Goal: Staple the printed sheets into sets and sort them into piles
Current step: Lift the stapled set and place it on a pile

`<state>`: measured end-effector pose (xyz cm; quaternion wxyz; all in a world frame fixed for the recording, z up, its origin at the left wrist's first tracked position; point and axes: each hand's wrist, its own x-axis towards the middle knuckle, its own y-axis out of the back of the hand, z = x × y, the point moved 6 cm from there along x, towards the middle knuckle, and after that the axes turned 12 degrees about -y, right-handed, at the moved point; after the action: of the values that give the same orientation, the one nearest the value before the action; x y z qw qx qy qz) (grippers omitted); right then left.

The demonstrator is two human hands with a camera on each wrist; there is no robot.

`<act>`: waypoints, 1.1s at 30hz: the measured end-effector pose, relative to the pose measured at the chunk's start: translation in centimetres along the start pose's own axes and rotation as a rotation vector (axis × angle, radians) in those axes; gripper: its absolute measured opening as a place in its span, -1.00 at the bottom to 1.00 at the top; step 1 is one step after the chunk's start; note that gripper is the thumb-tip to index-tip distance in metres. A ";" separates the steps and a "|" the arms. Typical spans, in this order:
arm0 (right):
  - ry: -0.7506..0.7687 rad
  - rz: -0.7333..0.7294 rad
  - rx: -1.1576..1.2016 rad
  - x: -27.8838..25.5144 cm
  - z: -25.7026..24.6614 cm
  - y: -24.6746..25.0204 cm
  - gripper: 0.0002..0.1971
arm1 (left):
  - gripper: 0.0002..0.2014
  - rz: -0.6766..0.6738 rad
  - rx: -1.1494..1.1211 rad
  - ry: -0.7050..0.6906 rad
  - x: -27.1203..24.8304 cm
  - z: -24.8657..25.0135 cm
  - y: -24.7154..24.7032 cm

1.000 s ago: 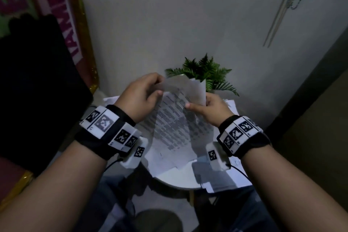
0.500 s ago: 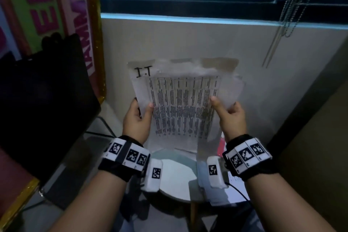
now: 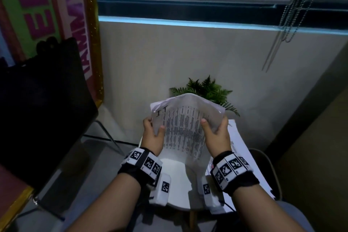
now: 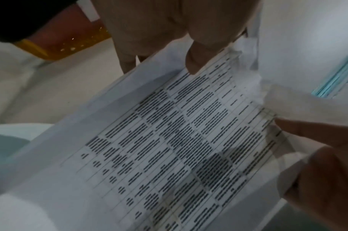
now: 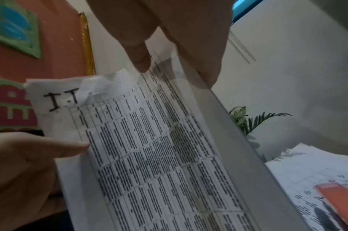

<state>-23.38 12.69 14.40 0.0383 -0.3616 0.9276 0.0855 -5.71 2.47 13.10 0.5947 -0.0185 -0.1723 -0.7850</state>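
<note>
I hold a set of printed sheets [image 3: 183, 128] upright over a small white table [image 3: 177, 182], their bottom edge near its top. The front sheet bears a printed table and a hand-written "I.T" [image 5: 61, 100] on its torn top left corner. My left hand [image 3: 153, 134] pinches the left edge, thumb on the front. My right hand [image 3: 214, 133] pinches the right edge the same way. The tops of the sheets curl back away from me. In the left wrist view the left thumb [image 4: 197, 59] presses the printed sheets [image 4: 169, 148].
More printed sheets [image 3: 239, 149] lie on the table to the right, with an orange object [image 5: 339, 201] on them. A green fern [image 3: 205, 90] stands behind against the wall. A black chair [image 3: 43, 111] stands at left before a colourful board [image 3: 47, 5]. Blind chains [image 3: 286, 15] hang top right.
The sheets went from tilted low over the table to raised flat before the wall, and have now come down toward the table with their tops curling back. Both hands keep their hold.
</note>
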 end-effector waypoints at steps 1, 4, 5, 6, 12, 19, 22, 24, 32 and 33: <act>-0.001 0.002 -0.023 0.0 0.1 0.1 -0.44 | -0.71 -0.015 0.027 0.001 0.0 -0.2 -0.1; 0.135 0.150 -0.110 -0.1 -1.5 1.7 -0.17 | -0.83 -0.007 0.094 -0.083 0.8 0.5 0.7; 0.237 0.225 -0.168 -0.3 -2.8 2.3 -0.10 | -0.85 -0.001 0.153 -0.134 1.2 1.3 1.2; 0.368 0.273 -0.259 -0.7 -4.4 2.6 -0.06 | -0.84 -0.010 0.224 -0.198 1.6 2.1 1.7; 0.609 -0.004 -0.777 -1.0 -7.5 -1.4 -0.37 | -0.77 -0.216 0.507 -0.503 1.7 6.1 0.4; 0.241 -0.094 -0.264 1.1 -4.2 1.5 -0.75 | -0.76 -0.064 0.780 -0.265 0.7 1.7 4.4; 0.165 -0.113 -0.135 1.7 -2.5 2.9 -0.78 | -0.55 0.178 0.718 -0.133 0.0 0.0 8.5; 0.127 -0.146 -0.052 1.5 -1.7 3.4 -0.78 | -0.28 0.249 0.327 -0.050 0.1 -1.6 10.0; -0.060 -0.054 0.109 1.9 3.2 4.0 -0.78 | -0.45 0.225 -0.104 0.143 -0.5 -5.1 7.7; -0.101 -0.042 0.081 2.0 4.6 3.8 -0.75 | -0.52 0.212 -0.075 0.162 -0.8 -5.8 7.1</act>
<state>-27.42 14.98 10.15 0.1012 -0.3744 0.9194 0.0654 2.24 -0.15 9.20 0.6852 0.0049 -0.0914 -0.7226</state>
